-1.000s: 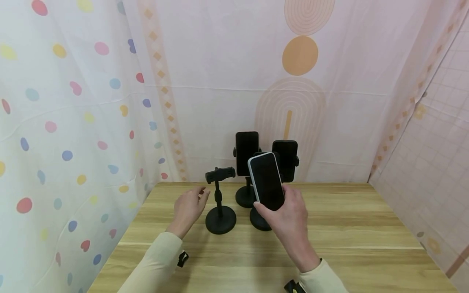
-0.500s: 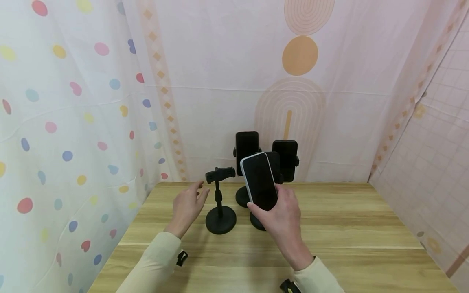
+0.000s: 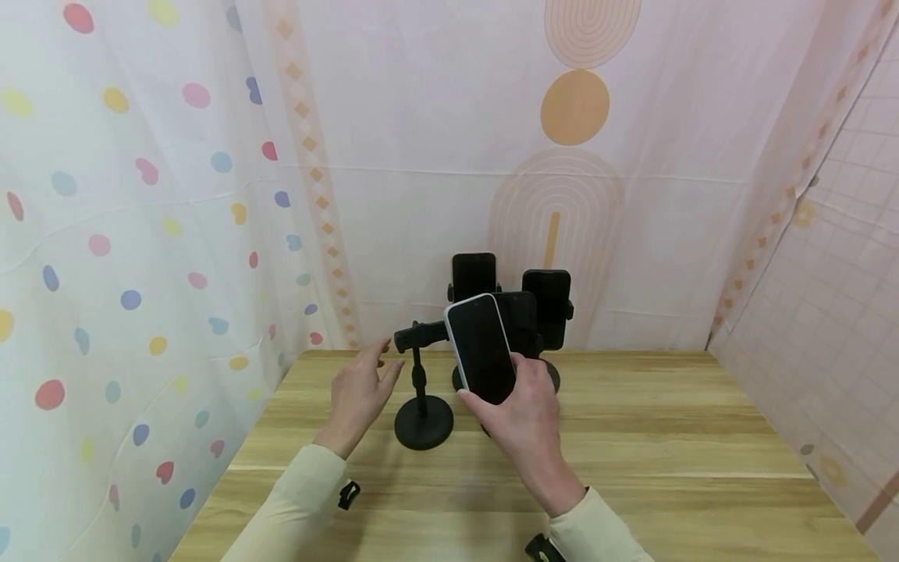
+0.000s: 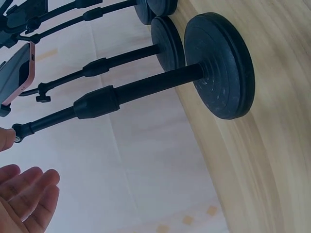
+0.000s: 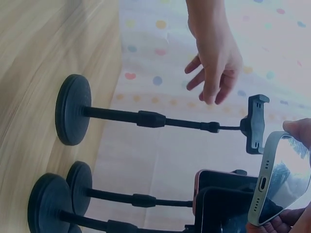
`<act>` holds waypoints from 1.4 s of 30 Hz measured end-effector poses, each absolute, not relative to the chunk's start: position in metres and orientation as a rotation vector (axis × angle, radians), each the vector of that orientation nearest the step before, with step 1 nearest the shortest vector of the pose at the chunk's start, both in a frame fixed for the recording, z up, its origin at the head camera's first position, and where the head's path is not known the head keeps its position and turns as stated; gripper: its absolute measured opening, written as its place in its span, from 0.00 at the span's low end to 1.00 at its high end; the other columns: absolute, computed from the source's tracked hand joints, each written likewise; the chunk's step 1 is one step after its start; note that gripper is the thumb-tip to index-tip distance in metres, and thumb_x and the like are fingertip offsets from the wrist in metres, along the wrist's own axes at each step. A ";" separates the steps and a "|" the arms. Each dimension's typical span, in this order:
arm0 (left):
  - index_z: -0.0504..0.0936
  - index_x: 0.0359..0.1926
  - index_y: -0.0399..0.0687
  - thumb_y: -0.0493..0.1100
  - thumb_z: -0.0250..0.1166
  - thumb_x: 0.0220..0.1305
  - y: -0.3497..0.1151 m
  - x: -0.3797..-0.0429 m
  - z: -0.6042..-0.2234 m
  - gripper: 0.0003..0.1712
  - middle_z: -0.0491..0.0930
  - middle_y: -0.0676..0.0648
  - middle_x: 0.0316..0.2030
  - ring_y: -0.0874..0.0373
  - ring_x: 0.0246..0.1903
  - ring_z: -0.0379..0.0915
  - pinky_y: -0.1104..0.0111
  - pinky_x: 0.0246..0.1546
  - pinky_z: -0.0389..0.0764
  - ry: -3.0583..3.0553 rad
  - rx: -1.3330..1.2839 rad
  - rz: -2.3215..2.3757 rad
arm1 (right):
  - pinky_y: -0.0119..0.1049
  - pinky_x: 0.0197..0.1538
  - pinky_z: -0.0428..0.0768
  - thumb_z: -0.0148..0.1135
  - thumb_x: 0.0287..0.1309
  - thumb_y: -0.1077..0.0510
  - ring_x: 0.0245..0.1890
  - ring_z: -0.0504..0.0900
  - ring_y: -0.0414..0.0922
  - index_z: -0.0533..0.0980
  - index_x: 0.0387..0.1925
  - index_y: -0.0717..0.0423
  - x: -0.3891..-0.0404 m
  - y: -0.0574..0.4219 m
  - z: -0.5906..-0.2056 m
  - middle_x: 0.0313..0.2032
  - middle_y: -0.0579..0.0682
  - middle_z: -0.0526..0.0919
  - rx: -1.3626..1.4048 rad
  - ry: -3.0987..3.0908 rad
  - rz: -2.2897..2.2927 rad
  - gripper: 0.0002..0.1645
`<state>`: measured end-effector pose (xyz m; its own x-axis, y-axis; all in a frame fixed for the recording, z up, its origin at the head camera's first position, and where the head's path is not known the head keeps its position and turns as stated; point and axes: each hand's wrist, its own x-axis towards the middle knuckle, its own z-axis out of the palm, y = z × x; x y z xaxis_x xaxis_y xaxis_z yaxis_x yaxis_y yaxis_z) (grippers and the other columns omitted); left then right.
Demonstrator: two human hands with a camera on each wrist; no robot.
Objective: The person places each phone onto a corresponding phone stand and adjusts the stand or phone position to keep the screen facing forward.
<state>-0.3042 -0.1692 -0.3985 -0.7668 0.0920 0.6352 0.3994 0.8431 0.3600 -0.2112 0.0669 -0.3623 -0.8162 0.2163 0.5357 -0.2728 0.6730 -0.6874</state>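
My right hand (image 3: 527,410) grips a smartphone (image 3: 481,347) with a white edge, thumb on one side and fingers on the other, its dark screen facing me and tilted left. Just left of that phone, a black phone stand (image 3: 424,425) stands upright on the table, its clamp (image 3: 419,336) holding nothing. My left hand (image 3: 358,390) hovers to the left of this stand, fingers loosely bent. In the right wrist view the left hand (image 5: 216,68) is apart from the stand, and the white phone (image 5: 279,174) is close to the clamp (image 5: 256,124).
Behind the held phone are three phones on black stands: a back left phone (image 3: 474,273), a right phone (image 3: 552,308) and a nearer middle phone (image 3: 521,320), partly hidden. A wooden table (image 3: 674,453) meets a patterned curtain (image 3: 421,234) at its back edge.
My right hand has moved left with the smartphone, which now overlaps the clamp's right end in the head view. The left hand has shifted slightly, its fingers spreading a little.
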 end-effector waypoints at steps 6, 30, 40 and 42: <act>0.77 0.61 0.41 0.48 0.69 0.65 -0.168 -0.302 -0.395 0.27 0.83 0.41 0.51 0.48 0.40 0.83 0.54 0.28 0.80 -2.342 -0.383 -0.651 | 0.49 0.50 0.77 0.82 0.37 0.40 0.50 0.75 0.53 0.73 0.56 0.64 -0.213 0.061 -0.361 0.52 0.58 0.77 0.071 -2.290 1.090 0.50; 0.78 0.59 0.41 0.46 0.76 0.57 -0.169 -0.297 -0.388 0.31 0.84 0.41 0.48 0.48 0.36 0.84 0.59 0.17 0.75 -2.114 -0.512 -0.593 | 0.49 0.51 0.77 0.79 0.39 0.35 0.49 0.76 0.52 0.73 0.59 0.63 -0.217 0.033 -0.366 0.53 0.57 0.76 0.098 -2.364 1.168 0.52; 0.78 0.56 0.42 0.42 0.76 0.55 -0.168 -0.295 -0.383 0.28 0.84 0.41 0.45 0.48 0.33 0.84 0.61 0.13 0.73 -2.006 -0.612 -0.519 | 0.49 0.50 0.77 0.80 0.40 0.38 0.49 0.75 0.51 0.74 0.59 0.62 -0.224 0.024 -0.368 0.52 0.56 0.76 0.157 -2.314 1.175 0.50; 0.78 0.56 0.43 0.42 0.76 0.55 -0.167 -0.295 -0.383 0.28 0.85 0.41 0.45 0.49 0.33 0.84 0.60 0.14 0.74 -1.996 -0.617 -0.506 | 0.49 0.51 0.77 0.80 0.41 0.37 0.50 0.75 0.51 0.73 0.60 0.62 -0.224 0.023 -0.368 0.53 0.56 0.76 0.168 -2.316 1.177 0.50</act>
<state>-0.2952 -0.1673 -0.3828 -0.4196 0.2150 0.8819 0.6093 0.7869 0.0981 -0.2242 0.0231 -0.3680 -0.8511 0.1248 0.5099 -0.3383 0.6123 -0.7146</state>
